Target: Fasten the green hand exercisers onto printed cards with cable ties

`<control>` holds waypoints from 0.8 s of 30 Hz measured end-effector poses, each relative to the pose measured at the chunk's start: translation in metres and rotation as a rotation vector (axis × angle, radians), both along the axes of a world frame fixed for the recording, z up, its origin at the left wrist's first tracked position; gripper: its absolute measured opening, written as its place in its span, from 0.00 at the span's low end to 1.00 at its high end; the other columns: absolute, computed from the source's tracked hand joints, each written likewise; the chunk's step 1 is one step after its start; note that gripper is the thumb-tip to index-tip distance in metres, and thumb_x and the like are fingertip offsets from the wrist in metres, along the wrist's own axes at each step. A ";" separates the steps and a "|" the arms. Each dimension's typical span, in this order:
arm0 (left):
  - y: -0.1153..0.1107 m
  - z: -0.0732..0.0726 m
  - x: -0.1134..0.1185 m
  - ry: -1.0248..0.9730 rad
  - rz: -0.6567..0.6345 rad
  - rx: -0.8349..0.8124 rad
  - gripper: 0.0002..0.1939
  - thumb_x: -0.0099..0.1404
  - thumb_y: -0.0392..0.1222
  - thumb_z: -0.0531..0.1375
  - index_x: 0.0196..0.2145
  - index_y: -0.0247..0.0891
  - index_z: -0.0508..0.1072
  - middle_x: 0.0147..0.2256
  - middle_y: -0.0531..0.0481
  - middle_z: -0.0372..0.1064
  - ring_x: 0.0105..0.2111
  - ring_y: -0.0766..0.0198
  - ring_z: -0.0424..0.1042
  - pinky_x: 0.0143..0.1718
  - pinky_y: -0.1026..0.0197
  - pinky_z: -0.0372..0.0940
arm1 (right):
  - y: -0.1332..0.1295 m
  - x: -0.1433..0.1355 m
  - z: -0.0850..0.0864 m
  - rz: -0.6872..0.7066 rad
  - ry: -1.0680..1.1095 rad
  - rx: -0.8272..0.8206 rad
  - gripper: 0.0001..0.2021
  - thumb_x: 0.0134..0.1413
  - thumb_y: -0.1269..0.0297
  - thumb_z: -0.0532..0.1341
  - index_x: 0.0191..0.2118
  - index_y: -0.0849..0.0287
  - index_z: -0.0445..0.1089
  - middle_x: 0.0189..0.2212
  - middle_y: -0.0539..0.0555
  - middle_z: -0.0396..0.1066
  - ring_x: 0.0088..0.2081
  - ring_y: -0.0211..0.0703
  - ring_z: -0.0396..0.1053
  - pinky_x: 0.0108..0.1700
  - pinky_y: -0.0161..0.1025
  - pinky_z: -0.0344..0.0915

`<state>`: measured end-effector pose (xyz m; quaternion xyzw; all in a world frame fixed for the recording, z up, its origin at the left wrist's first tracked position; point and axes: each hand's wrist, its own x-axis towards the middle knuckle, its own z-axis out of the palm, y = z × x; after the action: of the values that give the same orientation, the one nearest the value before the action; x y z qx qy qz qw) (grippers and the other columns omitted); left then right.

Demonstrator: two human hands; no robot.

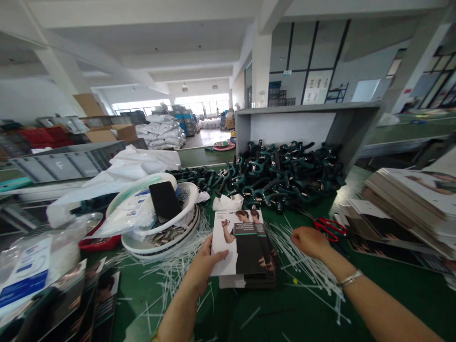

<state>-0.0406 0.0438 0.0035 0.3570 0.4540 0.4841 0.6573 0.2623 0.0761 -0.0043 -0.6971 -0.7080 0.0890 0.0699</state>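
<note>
A stack of printed cardboard cards stands in front of me on the green table. My left hand grips the left edge of the top printed card, thumb on its face and fingers at the side. To the right, my right hand is closed like a fist low over a spread of thin white plastic ties. Whatever its fingers hold, if anything, is hidden. Red-handled scissors lie just beyond it. More white ties are strewn left of the stack.
Dark green plastic clamp-like tools are heaped behind the stack, before a grey open box. At left, a black phone rests on white bowls above metal parts. Cardboard cards are piled at right; a grey crate stands far left.
</note>
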 end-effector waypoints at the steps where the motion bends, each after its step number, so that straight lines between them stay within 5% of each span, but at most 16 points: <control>1: 0.000 -0.001 -0.002 0.003 -0.014 0.005 0.39 0.45 0.32 0.68 0.54 0.36 0.60 0.45 0.41 0.70 0.38 0.55 0.73 0.37 0.58 0.67 | 0.002 0.004 0.001 0.000 0.037 -0.004 0.12 0.49 0.69 0.53 0.21 0.60 0.72 0.25 0.59 0.72 0.29 0.46 0.69 0.30 0.39 0.56; 8: -0.003 0.003 -0.004 0.086 -0.110 0.047 0.45 0.43 0.35 0.69 0.58 0.34 0.55 0.45 0.40 0.71 0.39 0.53 0.72 0.37 0.57 0.67 | 0.001 0.022 0.007 -0.047 0.369 -0.044 0.13 0.51 0.60 0.52 0.27 0.61 0.69 0.23 0.53 0.70 0.25 0.37 0.64 0.25 0.33 0.56; 15: -0.007 -0.001 0.002 -0.008 -0.240 0.049 0.37 0.45 0.35 0.68 0.53 0.33 0.60 0.38 0.42 0.74 0.34 0.57 0.73 0.36 0.58 0.67 | -0.023 -0.023 0.032 -0.050 1.397 -0.342 0.15 0.40 0.57 0.66 0.30 0.61 0.64 0.26 0.49 0.67 0.19 0.26 0.56 0.16 0.26 0.39; 20: -0.012 -0.001 0.006 0.150 -0.198 0.016 0.38 0.50 0.40 0.66 0.56 0.37 0.54 0.31 0.49 0.72 0.21 0.66 0.69 0.17 0.69 0.59 | -0.031 -0.059 0.044 0.029 1.454 -0.427 0.16 0.40 0.56 0.67 0.30 0.62 0.64 0.25 0.49 0.68 0.19 0.26 0.57 0.16 0.25 0.36; 24: -0.014 0.001 0.009 0.205 -0.166 0.021 0.36 0.51 0.41 0.64 0.55 0.37 0.54 0.32 0.49 0.71 0.22 0.66 0.69 0.15 0.70 0.58 | -0.035 -0.075 0.048 0.106 1.322 -0.435 0.17 0.43 0.53 0.64 0.31 0.61 0.63 0.25 0.49 0.68 0.18 0.27 0.56 0.16 0.27 0.40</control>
<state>-0.0316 0.0302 0.0049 0.4478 0.4826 0.3936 0.6416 0.1870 0.0411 0.0438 -0.4597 -0.5161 0.6374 0.3406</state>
